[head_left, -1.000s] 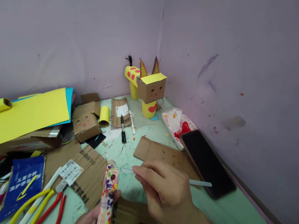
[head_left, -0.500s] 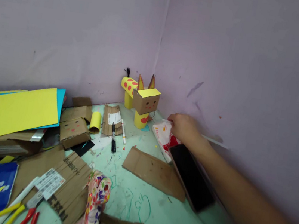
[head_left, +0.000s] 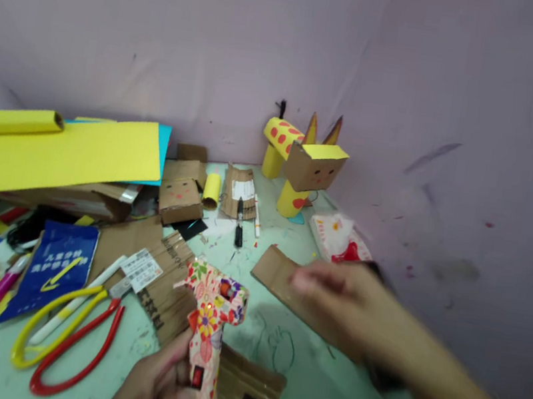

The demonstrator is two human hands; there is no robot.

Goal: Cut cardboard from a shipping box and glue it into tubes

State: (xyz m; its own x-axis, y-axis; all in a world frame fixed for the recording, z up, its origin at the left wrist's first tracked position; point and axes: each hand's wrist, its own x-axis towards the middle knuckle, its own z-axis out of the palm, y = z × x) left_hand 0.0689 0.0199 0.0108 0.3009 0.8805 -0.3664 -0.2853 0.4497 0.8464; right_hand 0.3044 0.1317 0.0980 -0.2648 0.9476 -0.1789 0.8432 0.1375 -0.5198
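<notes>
Glue gun (head_left: 208, 332) held upright in the left hand (head_left: 161, 382), low over the table (head_left: 133, 337)
Left fingers wrap its handle; the right hand (head_left: 342, 299), blurred near the cardboard strip (head_left: 272, 266), no longer shows the white stick, so it may be free, but I cannot tell if its fingers hold anything; one glue gun, one strip, one pair of scissors (head_left: 114, 305), one spotted animal (head_left: 315, 170) with two ears, one tissue pack (head_left: 334, 234)

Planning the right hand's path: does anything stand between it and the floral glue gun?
Nothing visible stands between the right hand and the glue gun, gripped in the left hand. A cardboard strip lies on the table, partly hidden by the right hand.
</notes>
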